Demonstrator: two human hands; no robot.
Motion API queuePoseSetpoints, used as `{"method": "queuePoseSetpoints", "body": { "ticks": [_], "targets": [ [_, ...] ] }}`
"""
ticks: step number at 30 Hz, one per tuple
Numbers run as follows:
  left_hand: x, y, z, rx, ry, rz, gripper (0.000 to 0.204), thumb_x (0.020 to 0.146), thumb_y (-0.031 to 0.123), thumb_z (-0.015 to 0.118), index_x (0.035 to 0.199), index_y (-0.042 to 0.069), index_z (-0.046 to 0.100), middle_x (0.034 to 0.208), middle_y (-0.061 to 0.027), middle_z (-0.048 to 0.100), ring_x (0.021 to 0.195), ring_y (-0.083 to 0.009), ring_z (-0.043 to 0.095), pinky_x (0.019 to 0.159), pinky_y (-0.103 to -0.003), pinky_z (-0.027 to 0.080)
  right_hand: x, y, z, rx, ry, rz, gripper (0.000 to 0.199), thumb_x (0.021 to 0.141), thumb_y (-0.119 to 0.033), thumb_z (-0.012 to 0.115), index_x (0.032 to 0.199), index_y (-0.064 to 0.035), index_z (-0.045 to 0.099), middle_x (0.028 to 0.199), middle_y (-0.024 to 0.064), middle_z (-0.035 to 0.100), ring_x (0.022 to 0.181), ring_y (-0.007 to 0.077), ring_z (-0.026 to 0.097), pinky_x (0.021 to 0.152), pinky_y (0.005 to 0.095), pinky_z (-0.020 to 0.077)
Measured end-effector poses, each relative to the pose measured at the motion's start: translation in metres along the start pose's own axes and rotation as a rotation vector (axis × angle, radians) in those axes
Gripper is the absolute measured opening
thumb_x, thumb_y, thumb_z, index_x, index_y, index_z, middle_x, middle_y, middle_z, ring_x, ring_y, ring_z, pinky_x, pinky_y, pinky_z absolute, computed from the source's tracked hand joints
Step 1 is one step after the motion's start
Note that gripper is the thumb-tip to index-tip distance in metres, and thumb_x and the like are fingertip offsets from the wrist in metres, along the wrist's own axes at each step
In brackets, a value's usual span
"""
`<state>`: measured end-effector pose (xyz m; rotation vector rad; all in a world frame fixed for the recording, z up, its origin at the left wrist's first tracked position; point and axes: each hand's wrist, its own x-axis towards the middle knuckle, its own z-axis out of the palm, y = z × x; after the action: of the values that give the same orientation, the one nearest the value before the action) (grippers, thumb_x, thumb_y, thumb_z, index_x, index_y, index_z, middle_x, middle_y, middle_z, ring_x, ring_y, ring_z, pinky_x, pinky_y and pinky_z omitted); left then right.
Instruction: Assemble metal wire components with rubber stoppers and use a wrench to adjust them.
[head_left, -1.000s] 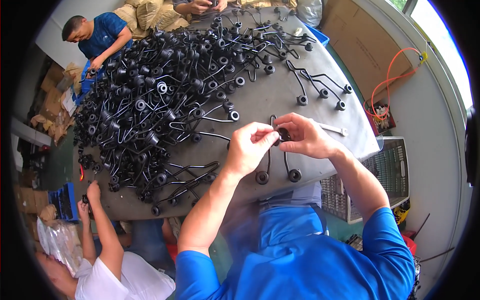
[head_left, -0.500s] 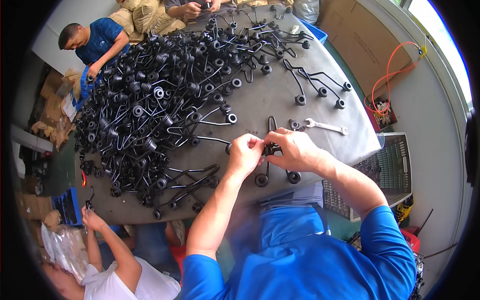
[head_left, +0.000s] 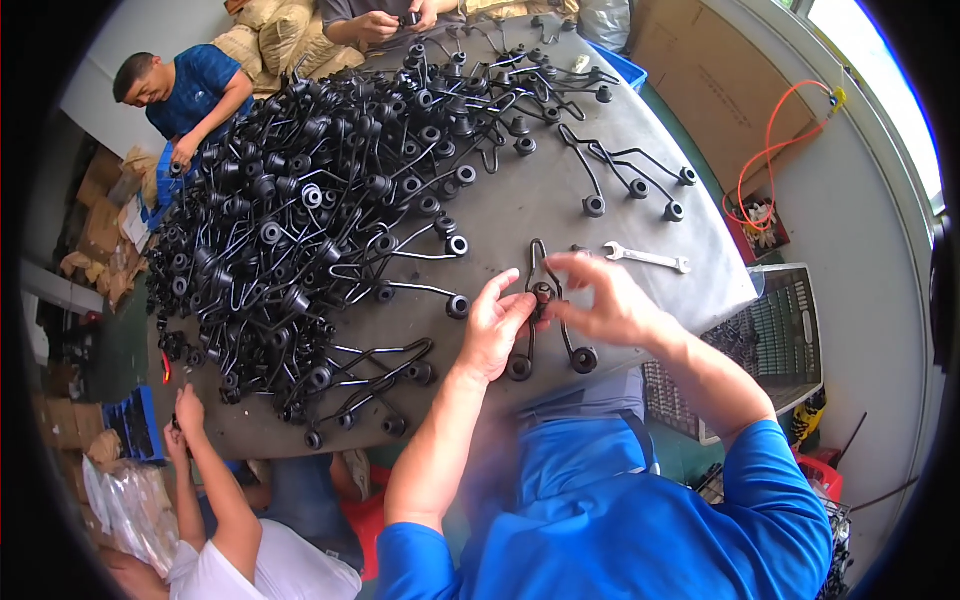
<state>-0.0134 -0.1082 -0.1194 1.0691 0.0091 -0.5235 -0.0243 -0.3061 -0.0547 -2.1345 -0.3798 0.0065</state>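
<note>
A bent black metal rod (head_left: 533, 262), looped at the far end with a round black bushing (head_left: 583, 360) at each near end, lies on the grey table in front of me. My left hand (head_left: 493, 330) pinches it at a small dark fitting (head_left: 542, 292) in its middle. My right hand (head_left: 605, 300) hovers just right of the fitting, thumb and fingers apart, with nothing visible between them. An open-end wrench (head_left: 648, 258) rests beyond my right hand. Small dark pieces beside the wrench are mostly hidden by that hand.
A big tangled heap of similar black rods (head_left: 300, 215) covers the table's left and middle. A few rods (head_left: 625, 170) lie apart at the far right. A grey crate (head_left: 790, 320) stands beyond the right edge. Co-workers sit at the left and far sides.
My right hand has drawn back from the fitting and its fingers have spread. My left hand stays at the fitting. At lower left, a co-worker's hands have risen toward the table edge.
</note>
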Motion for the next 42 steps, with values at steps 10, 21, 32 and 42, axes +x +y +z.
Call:
{"method": "queuePoseSetpoints", "body": {
  "ticks": [10, 21, 32, 42],
  "targets": [
    [0.002, 0.007, 0.011, 0.072, 0.003, 0.015, 0.058, 0.095, 0.006, 0.059, 0.144, -0.001, 0.030, 0.108, -0.0139, 0.064, 0.091, -0.0198, 0.066, 0.082, -0.036, 0.058, 0.016, 0.055, -0.010, -0.538, 0.246, 0.027, 0.024, 0.076, -0.020, 0.073, 0.089, -0.0013, 0.067, 0.098, 0.0158, 0.064, 0.100, 0.0348, 0.057, 0.087, 0.0435, 0.0459],
    [0.003, 0.008, -0.004, -0.050, -0.098, -0.030, 0.057, 0.096, 0.009, 0.059, 0.145, 0.001, 0.031, 0.110, -0.0142, 0.065, 0.095, -0.0216, 0.066, 0.084, -0.037, 0.056, -0.020, 0.035, 0.022, 0.254, 0.161, 0.308, 0.017, 0.087, -0.012, 0.069, 0.091, 0.0008, 0.060, 0.070, 0.0030, 0.063, 0.064, 0.0070, 0.057, 0.058, 0.0249, 0.0478],
    [0.006, 0.019, 0.006, 0.127, -0.031, -0.088, 0.055, 0.089, 0.009, 0.069, 0.136, -0.001, 0.041, 0.102, -0.0118, 0.066, 0.083, -0.0196, 0.067, 0.075, -0.032, 0.056, -0.016, 0.028, 0.019, 0.305, 0.135, 0.382, 0.015, 0.086, -0.011, 0.066, 0.093, 0.0010, 0.060, 0.068, 0.0037, 0.062, 0.062, 0.0077, 0.056, 0.057, 0.0257, 0.0467],
    [0.011, 0.028, 0.016, 0.334, 0.038, -0.052, 0.054, 0.080, 0.008, 0.079, 0.123, -0.006, 0.050, 0.090, -0.0101, 0.068, 0.077, -0.0135, 0.065, 0.065, -0.025, 0.053, -0.038, 0.022, 0.031, 0.390, 0.177, 0.215, 0.031, 0.086, -0.004, 0.064, 0.116, 0.0038, 0.060, 0.078, 0.0042, 0.064, 0.071, 0.0092, 0.058, 0.066, 0.0268, 0.0503]
  ]
}}
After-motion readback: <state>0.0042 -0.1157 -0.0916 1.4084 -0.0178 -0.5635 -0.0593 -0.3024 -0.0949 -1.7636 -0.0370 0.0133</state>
